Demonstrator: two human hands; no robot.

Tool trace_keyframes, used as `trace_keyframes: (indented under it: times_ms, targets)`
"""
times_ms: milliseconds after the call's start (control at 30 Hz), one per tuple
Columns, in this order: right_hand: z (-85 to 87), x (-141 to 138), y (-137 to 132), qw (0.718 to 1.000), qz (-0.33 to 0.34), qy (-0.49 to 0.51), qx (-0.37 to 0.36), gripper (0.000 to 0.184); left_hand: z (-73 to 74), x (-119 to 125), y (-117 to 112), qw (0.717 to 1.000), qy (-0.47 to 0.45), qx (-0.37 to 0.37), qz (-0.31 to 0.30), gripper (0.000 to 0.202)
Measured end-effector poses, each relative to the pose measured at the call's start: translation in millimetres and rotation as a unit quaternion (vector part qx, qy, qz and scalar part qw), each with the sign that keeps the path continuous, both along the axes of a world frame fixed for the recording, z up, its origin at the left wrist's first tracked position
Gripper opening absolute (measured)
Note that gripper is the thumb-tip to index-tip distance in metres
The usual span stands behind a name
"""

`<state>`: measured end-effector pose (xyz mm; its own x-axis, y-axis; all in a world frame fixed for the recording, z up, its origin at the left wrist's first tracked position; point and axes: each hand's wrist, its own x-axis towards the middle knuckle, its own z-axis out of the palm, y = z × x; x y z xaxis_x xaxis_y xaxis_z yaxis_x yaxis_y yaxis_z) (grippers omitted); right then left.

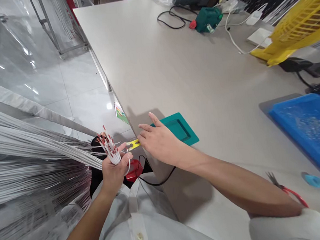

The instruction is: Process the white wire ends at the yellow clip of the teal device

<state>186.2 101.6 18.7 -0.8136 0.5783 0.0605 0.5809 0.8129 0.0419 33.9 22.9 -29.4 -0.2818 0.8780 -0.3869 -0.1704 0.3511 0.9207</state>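
Note:
My left hand (114, 173) is closed around a thick bundle of white wires (114, 154), whose ends show red tips and bare copper. One white wire curves apart from the bundle by the thumb, close to a small yellow tool (135, 144) with a notched metallic end. At the table edge, my right hand (162, 142) grips this tool, with its outer fingers raised and the gripping fingertips partly hidden. Behind the right hand, a teal tray (190, 132) lies on the table. Long white wires (38, 134) run from the bundle off to the left.
On the table (201, 82) stand a yellow fan (294, 26) and a green device (208, 18) with cables. To the right are a blue tray (291, 114) with small clear pieces, red-handled pliers (294, 194) and a blue ring (314, 180). A metal rack (46, 21) stands on the floor.

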Motion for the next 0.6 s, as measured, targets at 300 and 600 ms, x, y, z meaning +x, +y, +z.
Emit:
trace_keyframes:
  times_ms: [300,600]
  targets:
    - [1.5,0.1,0.3,1.000,-0.010,-0.012,-0.021,0.029,-0.6,0.4,5.8,1.000,0.026,0.010,0.008,0.042]
    - [-2.1,5.3,2.2,0.998,-0.032,0.012,-0.046,0.042,0.7,0.0,7.4,0.999,0.039,0.007,0.007,0.040]
